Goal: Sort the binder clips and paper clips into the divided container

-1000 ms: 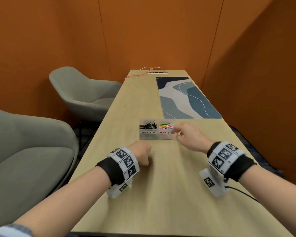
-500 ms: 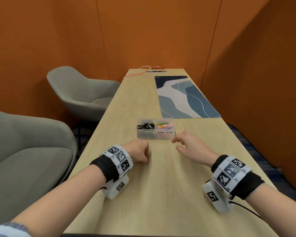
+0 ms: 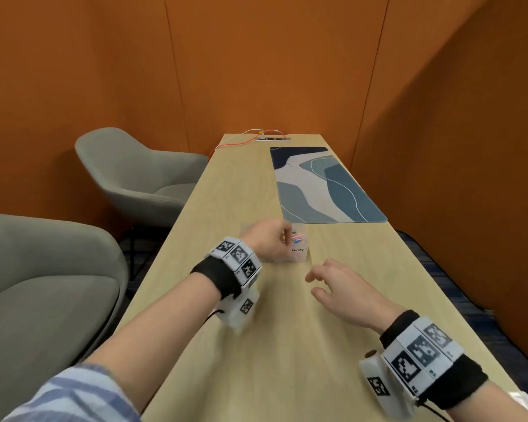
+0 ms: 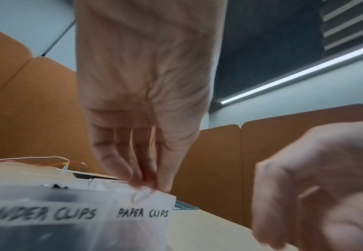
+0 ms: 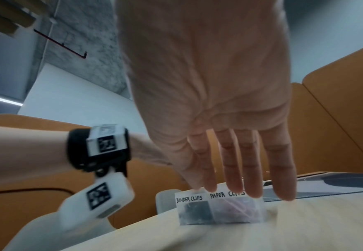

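Two hands up: my left hand [image 3: 269, 239] has its fingers [image 4: 133, 169] bunched over the divided container [image 3: 299, 254]'s paper clips [image 3: 297, 237] side, but whether they pinch a clip I can't tell. Looks like a drop-off, so next is letting go right there. My right hand [image 3: 345, 290] hangs loose and empty near them over the wood surface [image 3: 287, 360], orange walls [image 3: 256, 71] beyond.

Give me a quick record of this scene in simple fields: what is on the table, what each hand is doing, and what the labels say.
surface: long wooden table
container: clear divided container, labels read BINDER CLIPS and PAPER CLIPS
contents: dark clips in the binder side, coloured paper clips in the other
left hand: over the container, fingers bunched above the paper clip side; any clip held is too blurred to tell
right hand: near the container, fingers straight, holding nothing
also: blue patterned mat, two grey chairs
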Demonstrator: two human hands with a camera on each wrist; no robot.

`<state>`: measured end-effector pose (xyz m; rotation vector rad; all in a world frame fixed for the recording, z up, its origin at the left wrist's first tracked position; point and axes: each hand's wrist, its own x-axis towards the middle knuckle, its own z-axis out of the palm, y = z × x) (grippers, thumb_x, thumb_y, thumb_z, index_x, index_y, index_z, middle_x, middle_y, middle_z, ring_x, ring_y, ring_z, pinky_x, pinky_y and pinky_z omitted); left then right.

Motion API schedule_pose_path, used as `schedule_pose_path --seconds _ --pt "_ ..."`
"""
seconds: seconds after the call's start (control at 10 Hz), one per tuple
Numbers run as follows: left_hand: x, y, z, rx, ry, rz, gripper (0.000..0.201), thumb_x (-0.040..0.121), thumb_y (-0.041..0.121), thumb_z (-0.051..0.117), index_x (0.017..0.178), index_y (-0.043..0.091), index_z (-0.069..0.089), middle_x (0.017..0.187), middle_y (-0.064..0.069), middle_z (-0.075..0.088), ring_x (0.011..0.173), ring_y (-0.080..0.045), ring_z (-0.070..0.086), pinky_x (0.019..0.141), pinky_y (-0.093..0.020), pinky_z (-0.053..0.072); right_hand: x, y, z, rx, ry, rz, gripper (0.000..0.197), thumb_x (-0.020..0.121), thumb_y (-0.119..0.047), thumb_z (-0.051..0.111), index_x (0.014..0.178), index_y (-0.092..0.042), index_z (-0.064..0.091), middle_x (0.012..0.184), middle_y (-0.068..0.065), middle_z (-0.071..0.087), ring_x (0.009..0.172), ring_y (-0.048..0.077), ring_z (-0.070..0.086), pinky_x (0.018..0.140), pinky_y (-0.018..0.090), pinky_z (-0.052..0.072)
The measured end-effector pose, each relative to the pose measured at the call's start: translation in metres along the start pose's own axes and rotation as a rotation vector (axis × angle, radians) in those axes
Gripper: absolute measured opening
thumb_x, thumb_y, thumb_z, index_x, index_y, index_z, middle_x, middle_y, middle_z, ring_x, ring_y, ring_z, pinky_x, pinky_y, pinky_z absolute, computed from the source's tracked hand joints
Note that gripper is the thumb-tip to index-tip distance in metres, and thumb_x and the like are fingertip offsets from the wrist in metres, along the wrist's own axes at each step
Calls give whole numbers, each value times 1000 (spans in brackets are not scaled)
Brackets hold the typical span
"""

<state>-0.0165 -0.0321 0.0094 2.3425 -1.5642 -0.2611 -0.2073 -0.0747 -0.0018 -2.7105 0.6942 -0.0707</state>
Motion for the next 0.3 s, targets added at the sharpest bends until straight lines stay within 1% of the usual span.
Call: schedule_pose_path --seconds 0.1,0.2,0.3 --pt "26 9 -2 12 121 -57 11 83 16 60 91 19 68 99 -1 70 95 -23 65 80 -31 51 -8 -5 1 -8 4 19 30 93 -25 44 120 -23 54 119 1 51 112 21 52 90 32 45" --pt "39 8 2 61 110 -106 24 86 11 54 102 19 69 110 -3 70 103 -25 64 87 -34 53 -17 -10 0 -14 37 12 30 93 -26 43 121 -24 55 118 0 51 111 19 52 89 32 45" --pt "41 5 0 24 170 -124 23 84 10 53 102 19 66 107 -3 68 100 -26 63 80 -32 51 -27 -16 -1 -11 74 14 29 94 -26 42 120 -25 55 117 -1 51 109 18 52 88 31 46"
